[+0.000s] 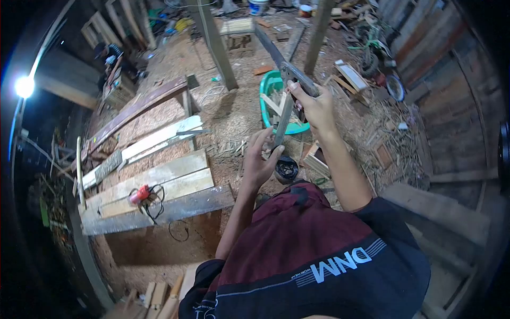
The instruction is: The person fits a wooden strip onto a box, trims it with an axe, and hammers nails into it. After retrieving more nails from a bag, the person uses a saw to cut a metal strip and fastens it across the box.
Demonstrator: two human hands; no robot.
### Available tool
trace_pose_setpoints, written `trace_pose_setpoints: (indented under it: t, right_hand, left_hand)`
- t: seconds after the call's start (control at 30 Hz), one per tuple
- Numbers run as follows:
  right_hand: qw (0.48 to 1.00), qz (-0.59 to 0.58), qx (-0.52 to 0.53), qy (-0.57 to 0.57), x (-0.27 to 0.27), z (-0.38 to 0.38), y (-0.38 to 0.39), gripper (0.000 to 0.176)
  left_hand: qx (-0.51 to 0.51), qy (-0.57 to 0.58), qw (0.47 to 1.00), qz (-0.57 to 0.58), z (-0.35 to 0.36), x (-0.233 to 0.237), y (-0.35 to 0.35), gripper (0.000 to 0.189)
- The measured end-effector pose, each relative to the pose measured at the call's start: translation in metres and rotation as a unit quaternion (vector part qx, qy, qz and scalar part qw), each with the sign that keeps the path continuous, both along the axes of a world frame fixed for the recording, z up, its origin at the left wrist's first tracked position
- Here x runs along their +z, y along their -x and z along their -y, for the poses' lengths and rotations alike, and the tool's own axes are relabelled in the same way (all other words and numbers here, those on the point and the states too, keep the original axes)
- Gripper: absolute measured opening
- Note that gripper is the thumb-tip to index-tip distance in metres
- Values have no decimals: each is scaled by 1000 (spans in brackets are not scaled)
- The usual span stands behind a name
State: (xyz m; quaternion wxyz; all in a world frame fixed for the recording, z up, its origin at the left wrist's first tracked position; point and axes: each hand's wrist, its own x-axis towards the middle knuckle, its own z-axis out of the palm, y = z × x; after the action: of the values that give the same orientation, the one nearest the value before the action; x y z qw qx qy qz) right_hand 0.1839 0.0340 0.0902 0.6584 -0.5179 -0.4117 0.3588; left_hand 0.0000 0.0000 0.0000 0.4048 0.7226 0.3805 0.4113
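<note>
My right hand (316, 109) is closed round the dark handle of a hand saw (273, 52), whose blade points up and away to the left. A narrow flat bar (285, 118), wood or metal, runs down from that hand. Its lower end lies between the thumb and fingers of my left hand (261, 162). Below and behind the bar stands a green basin (264, 95) with wood scraps in it. Near my left fingertips is a small black container (287, 169).
At left, a bench of planks (175, 173) carries a red power tool (139, 195) with a black cord. Two posts (215, 48) stand ahead. A person (112, 61) crouches at the far left. Shavings and scraps cover the floor; a bicycle wheel (394, 87) lies at right.
</note>
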Motion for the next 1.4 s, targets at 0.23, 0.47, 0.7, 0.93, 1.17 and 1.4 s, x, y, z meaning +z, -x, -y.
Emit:
trace_pose_setpoints:
  t: [0.23, 0.47, 0.7, 0.93, 1.17, 1.4]
  right_hand:
    - [991, -14, -131, 24, -14, 52, -98, 26]
    - [965, 38, -247, 77, -77, 126, -161, 28]
    - [905, 16, -382, 185, -265, 214, -202, 23]
    - [833, 53, -462, 299, -388, 271, -179, 28]
    - [842, 24, -451, 296, -584, 271, -166, 32]
    - [860, 206, -399, 244, -724, 244, -244, 36]
  left_hand:
    - [-168, 298, 936, 81, 22, -3, -92, 18]
    - [-283, 326, 901, 41, 53, -33, -175, 19]
    - [-350, 452, 812, -115, 117, -162, -201, 34]
    - [-338, 515, 774, -145, 105, -353, -214, 26]
    - [-195, 605, 772, -8, 68, -532, -269, 11]
    - [-144, 629, 755, 117, 60, -651, -375, 16]
